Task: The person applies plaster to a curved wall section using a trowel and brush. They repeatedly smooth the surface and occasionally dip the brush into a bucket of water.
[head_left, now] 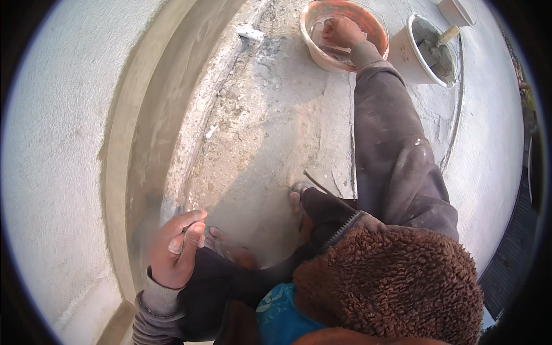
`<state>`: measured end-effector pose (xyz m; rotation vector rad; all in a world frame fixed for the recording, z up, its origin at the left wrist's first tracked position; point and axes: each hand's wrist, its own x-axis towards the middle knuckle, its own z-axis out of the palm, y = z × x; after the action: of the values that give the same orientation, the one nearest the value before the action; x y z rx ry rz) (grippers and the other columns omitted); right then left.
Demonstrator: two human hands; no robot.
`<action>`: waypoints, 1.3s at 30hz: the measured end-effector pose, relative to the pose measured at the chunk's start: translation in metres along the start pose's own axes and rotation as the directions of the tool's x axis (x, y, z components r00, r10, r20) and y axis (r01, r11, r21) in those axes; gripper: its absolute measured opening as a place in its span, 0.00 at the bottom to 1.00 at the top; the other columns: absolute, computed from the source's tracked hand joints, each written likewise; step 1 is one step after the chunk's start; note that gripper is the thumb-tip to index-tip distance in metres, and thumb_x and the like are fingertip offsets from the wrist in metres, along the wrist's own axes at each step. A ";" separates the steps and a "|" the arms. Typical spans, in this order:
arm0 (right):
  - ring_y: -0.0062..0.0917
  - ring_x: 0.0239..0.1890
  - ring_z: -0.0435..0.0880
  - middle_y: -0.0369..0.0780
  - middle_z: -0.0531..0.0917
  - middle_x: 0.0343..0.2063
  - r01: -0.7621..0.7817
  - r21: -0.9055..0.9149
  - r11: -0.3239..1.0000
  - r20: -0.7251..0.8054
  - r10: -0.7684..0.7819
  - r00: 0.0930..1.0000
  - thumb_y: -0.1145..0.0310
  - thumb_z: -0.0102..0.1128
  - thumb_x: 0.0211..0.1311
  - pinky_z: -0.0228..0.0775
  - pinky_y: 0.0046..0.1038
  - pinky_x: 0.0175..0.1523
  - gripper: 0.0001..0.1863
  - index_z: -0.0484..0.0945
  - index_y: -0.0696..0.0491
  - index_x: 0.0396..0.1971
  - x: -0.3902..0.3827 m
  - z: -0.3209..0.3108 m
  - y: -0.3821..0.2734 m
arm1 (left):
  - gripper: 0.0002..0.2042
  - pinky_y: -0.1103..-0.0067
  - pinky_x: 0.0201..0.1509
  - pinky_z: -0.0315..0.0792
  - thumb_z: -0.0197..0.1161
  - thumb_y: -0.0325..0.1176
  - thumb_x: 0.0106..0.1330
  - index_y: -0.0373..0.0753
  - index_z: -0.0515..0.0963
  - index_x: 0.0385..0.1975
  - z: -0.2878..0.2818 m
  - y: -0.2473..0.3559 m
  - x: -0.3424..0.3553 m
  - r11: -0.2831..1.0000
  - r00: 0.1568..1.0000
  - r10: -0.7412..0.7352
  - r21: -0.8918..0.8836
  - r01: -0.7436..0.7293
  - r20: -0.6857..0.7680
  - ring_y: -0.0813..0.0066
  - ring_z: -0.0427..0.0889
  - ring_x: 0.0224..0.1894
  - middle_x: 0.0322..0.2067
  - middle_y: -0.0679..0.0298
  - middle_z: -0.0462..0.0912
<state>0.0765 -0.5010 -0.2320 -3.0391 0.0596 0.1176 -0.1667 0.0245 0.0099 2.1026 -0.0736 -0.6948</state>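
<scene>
Landmark: orange round plastic basin (pixel 372 24); that's the piece being worked.

Nearest, well short of basin: brown fleece jacket lining (pixel 397 282), blue patterned shirt (pixel 282 313) beside it. Left hand (pixel 178 247) is short of basin and off to its left, raised, clear of it; fingers curled, thumb tip near index tip, narrow gap. Whitish patch within the curl; can't tell if held piece or coated finger.

Feet in sandals (pixel 236 250) between left hand and basin, on rough grey concrete floor (pixel 282 126). Small white chip (pixel 211 131) on floor, short of basin, to its left.

At basin: right hand (pixel 344 33) reaches inside, fingers bent; grip hidden, can't tell what it holds. Just left of basin: crumpled white scrap (pixel 250 33). Just right: white plastic bucket (pixel 408 57), grey mortar (pixel 434 60) inside, pale wooden handle (pixel 448 35) sticking out.
</scene>
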 end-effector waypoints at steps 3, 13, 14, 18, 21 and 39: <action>0.40 0.43 0.89 0.45 0.90 0.36 0.002 0.261 0.965 -0.216 0.056 0.975 0.54 0.69 0.59 0.80 0.39 0.50 0.16 0.90 0.46 0.41 -0.013 -0.017 -0.003 | 0.16 0.84 0.39 0.71 0.59 0.35 0.76 0.33 0.80 0.56 0.034 0.009 0.064 0.988 0.990 -0.053 -0.139 0.071 0.128 0.83 0.76 0.31 0.30 0.68 0.82; 0.36 0.62 0.79 0.46 0.81 0.58 0.378 0.907 0.187 -0.409 0.608 0.681 0.73 0.70 0.65 0.71 0.34 0.70 0.32 0.70 0.66 0.65 -0.089 -0.100 0.016 | 0.21 0.75 0.31 0.86 0.60 0.43 0.75 0.27 0.74 0.53 0.225 0.073 0.325 0.731 0.975 -0.144 -0.645 0.222 0.171 0.77 0.77 0.23 0.26 0.64 0.75; 0.40 0.66 0.75 0.49 0.75 0.63 0.387 0.897 -0.216 -0.204 0.574 0.793 0.76 0.62 0.69 0.73 0.36 0.70 0.28 0.67 0.68 0.65 -0.081 -0.081 0.051 | 0.21 0.76 0.31 0.86 0.59 0.42 0.75 0.28 0.73 0.55 0.235 0.077 0.333 0.681 0.977 -0.148 -0.700 0.215 0.157 0.77 0.78 0.24 0.27 0.64 0.76; 0.40 0.61 0.76 0.51 0.73 0.59 0.467 0.619 -0.631 0.010 0.601 0.799 0.76 0.57 0.72 0.79 0.35 0.65 0.22 0.67 0.69 0.61 -0.104 -0.029 0.095 | 0.24 0.78 0.30 0.84 0.58 0.41 0.76 0.36 0.69 0.66 0.249 0.073 0.342 0.620 0.966 -0.222 -0.745 0.247 0.136 0.78 0.81 0.28 0.34 0.65 0.79; 0.38 0.55 0.79 0.50 0.73 0.55 0.578 0.801 -0.158 -0.258 0.780 0.570 0.73 0.55 0.73 0.85 0.34 0.57 0.17 0.70 0.68 0.55 -0.128 -0.001 0.168 | 0.27 0.79 0.32 0.83 0.57 0.42 0.76 0.44 0.65 0.73 0.251 0.073 0.350 0.689 0.965 -0.186 -0.676 0.261 0.184 0.76 0.83 0.32 0.44 0.66 0.83; 0.40 0.56 0.80 0.41 0.83 0.50 0.440 0.883 -0.163 -0.097 0.853 0.512 0.59 0.66 0.59 0.77 0.44 0.54 0.20 0.80 0.44 0.51 -0.134 -0.026 0.197 | 0.27 0.73 0.28 0.79 0.53 0.47 0.77 0.44 0.66 0.73 0.172 -0.043 0.227 0.787 0.969 -0.215 -0.566 0.245 0.120 0.68 0.83 0.21 0.45 0.60 0.86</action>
<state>-0.0631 -0.6949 -0.2148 -0.9827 0.6111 -0.9376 -0.0707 -0.1458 -0.2015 1.5125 0.3397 -0.7951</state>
